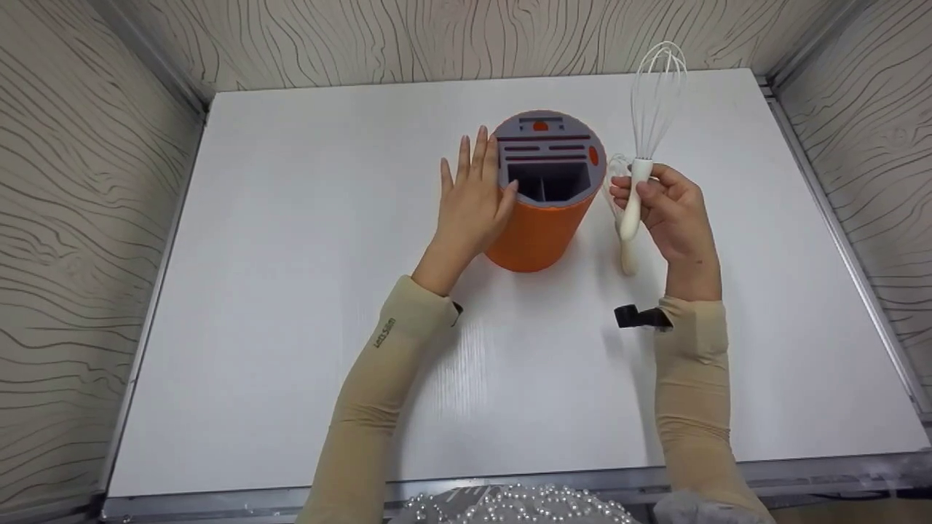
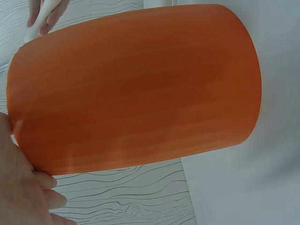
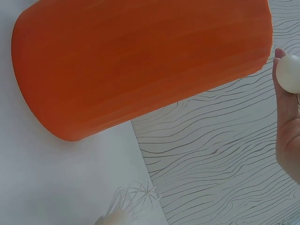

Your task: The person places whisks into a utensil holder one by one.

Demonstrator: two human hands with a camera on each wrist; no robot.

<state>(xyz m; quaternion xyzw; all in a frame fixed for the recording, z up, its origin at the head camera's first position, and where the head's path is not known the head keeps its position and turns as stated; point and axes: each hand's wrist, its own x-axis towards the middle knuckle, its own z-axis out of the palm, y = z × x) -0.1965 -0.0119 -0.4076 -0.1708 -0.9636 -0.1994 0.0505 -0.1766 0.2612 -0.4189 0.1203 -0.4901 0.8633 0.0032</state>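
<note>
Upright on the white table stands an orange cylindrical utensil holder (image 1: 535,236), its grey top cut with slots and a divided square opening. My left hand (image 1: 473,207) rests against the holder's left side near the top, fingers straight and thumb at the rim. To the right of the holder, my right hand (image 1: 673,207) pinches the cream handle of a whisk (image 1: 641,175), its white wire loops pointing up and away. A second whisk (image 1: 628,258) lies on the table beside the holder, partly hidden behind the right hand and the held whisk.
The white table (image 1: 291,218) has wood-patterned panels (image 1: 451,44) along its back and sides, with metal framing at its edges. Black wrist camera straps (image 1: 641,317) sit at the cuffs of both beige sleeves.
</note>
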